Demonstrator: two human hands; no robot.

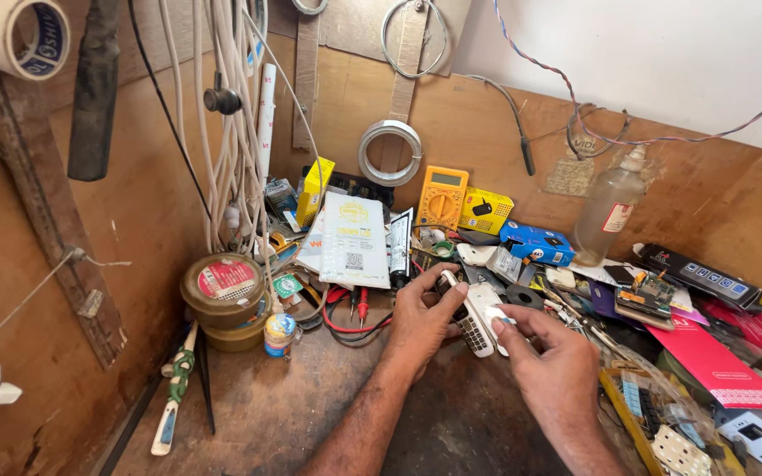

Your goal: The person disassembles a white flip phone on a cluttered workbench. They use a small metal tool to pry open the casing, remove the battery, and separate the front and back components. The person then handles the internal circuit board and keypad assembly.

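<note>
Landmark: we are placing everything relative to the phone (pixel 473 319), a small white keypad handset lying over the dark, worn bench (pixel 310 414).
Right hand (pixel 550 363): we are reaching in from the near right of the phone, with thumb and forefinger pressed together on a small white piece at the phone's right edge.
Left hand (pixel 418 319): we are cupping the phone from its left, with the fingers curled around its upper end and the thumb lying along its side, so the phone is being gripped between both hands.
Component tray (pixel 663 432): it is sitting near and to the right of the phone, a clear bag lying over it.
Red card (pixel 716 361): it is lying right of the phone, beyond the tray.
Probes (pixel 359 308): red leads are resting just left of the phone, beside the left hand.
Tins (pixel 225 295): a round stack is standing well left of the phone.
Circuit board (pixel 650 295): it is lying to the right of the phone, a little farther back.
White packet (pixel 354 240): it is leaning behind the phone, to the left.
Blue box (pixel 537 243): it is sitting behind the phone, to the right.
Multimeter (pixel 442 197): the yellow meter is leaning on the back wall, straight behind the phone.
Bottle (pixel 610 207): a clear bottle is standing far back and right of the phone.
</note>
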